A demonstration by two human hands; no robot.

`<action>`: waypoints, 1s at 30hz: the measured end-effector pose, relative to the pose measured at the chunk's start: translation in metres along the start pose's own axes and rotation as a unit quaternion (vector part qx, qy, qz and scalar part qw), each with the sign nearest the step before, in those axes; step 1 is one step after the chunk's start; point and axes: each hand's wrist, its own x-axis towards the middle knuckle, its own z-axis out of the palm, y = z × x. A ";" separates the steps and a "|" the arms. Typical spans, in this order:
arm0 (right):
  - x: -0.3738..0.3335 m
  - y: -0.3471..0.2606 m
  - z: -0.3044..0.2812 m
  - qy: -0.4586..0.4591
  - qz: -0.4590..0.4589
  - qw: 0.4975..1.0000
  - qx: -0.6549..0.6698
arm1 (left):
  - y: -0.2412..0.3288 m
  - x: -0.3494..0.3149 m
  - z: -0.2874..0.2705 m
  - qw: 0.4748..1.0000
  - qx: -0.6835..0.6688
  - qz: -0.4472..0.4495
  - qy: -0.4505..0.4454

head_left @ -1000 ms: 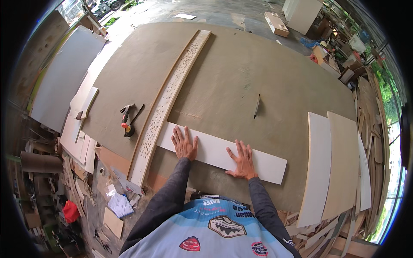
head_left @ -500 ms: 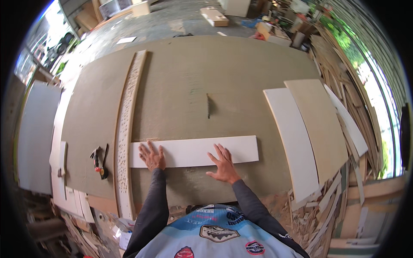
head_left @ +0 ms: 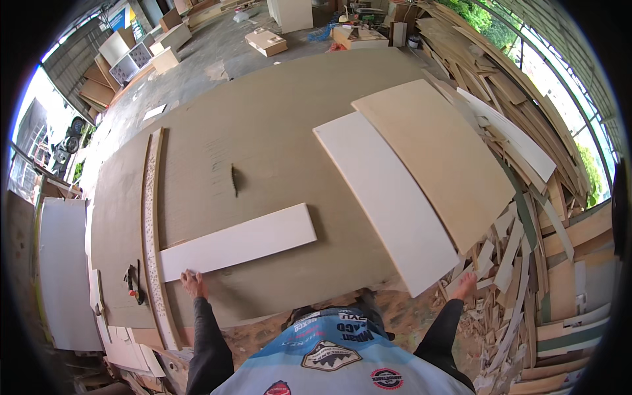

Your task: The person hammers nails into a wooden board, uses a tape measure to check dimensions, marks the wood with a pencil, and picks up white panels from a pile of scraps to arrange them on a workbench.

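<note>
A long narrow white board (head_left: pixel 240 242) lies on the large brown-grey work table, its left end against a long speckled strip (head_left: pixel 153 224). My left hand (head_left: pixel 194 284) has its fingers curled on the board's near edge, close to that left end. My right hand (head_left: pixel 466 286) is off the table at the right, loosely open, with nothing visible in it. It is apart from but close to the near corner of a wide white panel (head_left: pixel 395 197). A tan panel (head_left: pixel 438 158) partly overlaps that white panel.
A tape measure (head_left: pixel 136 294) and a small dark tool lie left of the strip. A slot (head_left: pixel 234 180) opens in the table top (head_left: pixel 276 131). Wood offcuts (head_left: pixel 490 283) are heaped at the right. A white panel (head_left: pixel 62 263) stands at the left.
The view has turned to the right. My right hand has left the white board and moved right, past the table edge. My left hand has shifted to the board's near edge.
</note>
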 end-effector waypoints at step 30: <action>0.146 -0.062 0.126 -0.217 0.012 0.965 0.147 | 0.005 -0.284 -0.048 0.992 -0.020 -0.096 0.075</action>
